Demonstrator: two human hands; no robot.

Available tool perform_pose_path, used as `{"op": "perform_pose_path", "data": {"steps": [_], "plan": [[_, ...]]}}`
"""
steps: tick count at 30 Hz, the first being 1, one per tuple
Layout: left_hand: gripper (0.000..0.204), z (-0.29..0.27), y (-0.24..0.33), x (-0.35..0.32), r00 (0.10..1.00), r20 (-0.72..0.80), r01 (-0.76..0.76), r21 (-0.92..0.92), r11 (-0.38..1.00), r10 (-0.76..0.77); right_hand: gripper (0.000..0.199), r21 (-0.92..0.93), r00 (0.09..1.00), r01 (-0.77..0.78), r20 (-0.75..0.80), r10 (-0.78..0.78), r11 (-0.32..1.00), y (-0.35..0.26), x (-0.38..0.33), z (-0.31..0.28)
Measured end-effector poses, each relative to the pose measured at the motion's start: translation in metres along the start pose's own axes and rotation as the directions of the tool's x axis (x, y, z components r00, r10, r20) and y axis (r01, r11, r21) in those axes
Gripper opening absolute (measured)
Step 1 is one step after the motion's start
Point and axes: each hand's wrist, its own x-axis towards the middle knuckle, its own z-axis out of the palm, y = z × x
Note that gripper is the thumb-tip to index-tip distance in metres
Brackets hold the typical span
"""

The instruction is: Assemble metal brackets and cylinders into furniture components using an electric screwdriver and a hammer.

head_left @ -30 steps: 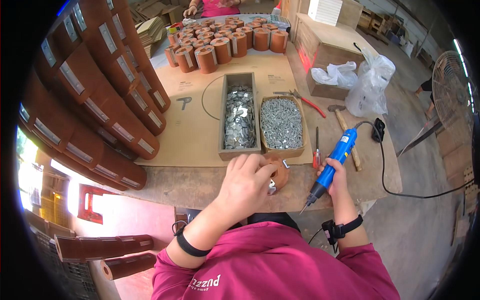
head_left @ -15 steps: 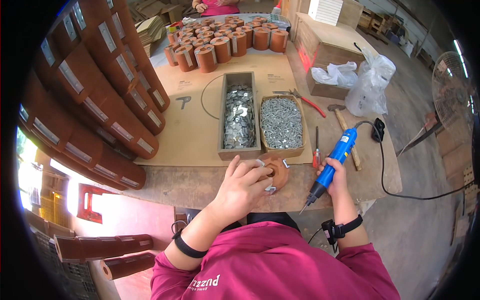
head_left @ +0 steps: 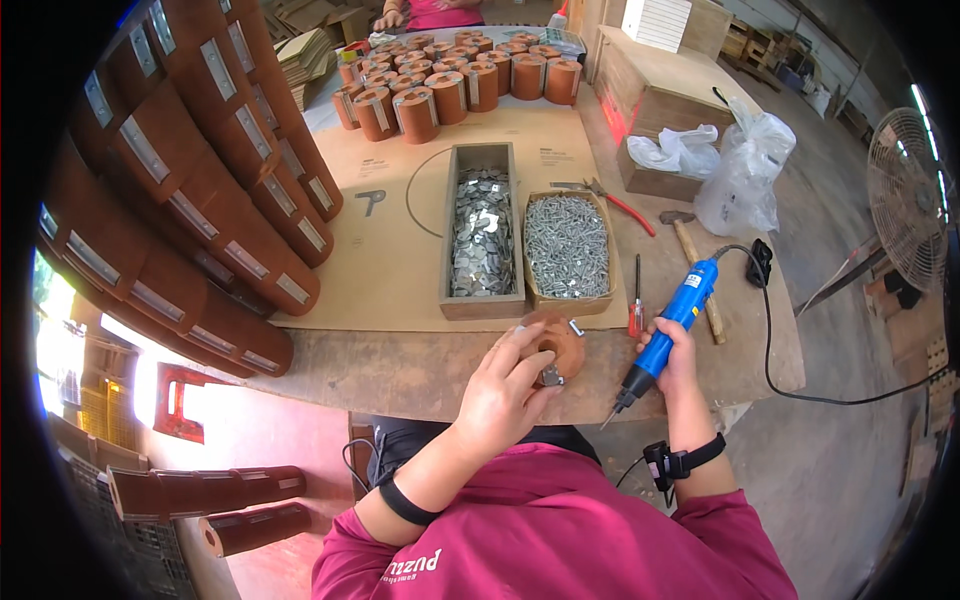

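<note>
My left hand (head_left: 500, 390) rests on a short brown wooden cylinder with a centre hole (head_left: 560, 335) at the bench's near edge, its fingers pressing a small metal plate (head_left: 551, 375) against the cylinder's side. My right hand (head_left: 680, 352) grips a blue electric screwdriver (head_left: 672, 325), tip pointing down-left just off the bench edge, right of the cylinder. A loose metal piece (head_left: 576, 327) lies beside the cylinder.
Two open wooden boxes hold metal plates (head_left: 481, 230) and screws (head_left: 566, 245). A red screwdriver (head_left: 636, 300), hammer (head_left: 692, 270), pliers (head_left: 615, 200) and plastic bags (head_left: 740, 170) lie right. Finished cylinders (head_left: 450, 85) stand at the back; stacked brown tubes (head_left: 200, 190) fill the left. Another person's hands (head_left: 400, 15) show far back.
My left hand has slid back toward me, uncovering the cylinder's top, and now holds a plate against its near side. The screwdriver has stayed almost where it was.
</note>
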Motion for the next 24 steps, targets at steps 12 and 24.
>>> {"op": "perform_pose_path", "data": {"steps": [12, 24], "plan": [[0.031, 0.004, -0.002, -0.008, 0.995, -0.095, -0.007, -0.105, 0.994, -0.003, 0.024, -0.008, 1.0, 0.002, 0.008, -0.002, 1.0, 0.0, -0.002, 0.002], [0.033, 0.006, -0.001, -0.008, 0.991, -0.135, 0.011, -0.118, 0.993, -0.027, 0.032, -0.023, 1.0, -0.004, 0.009, 0.004, 1.0, 0.001, 0.0, -0.001]]}}
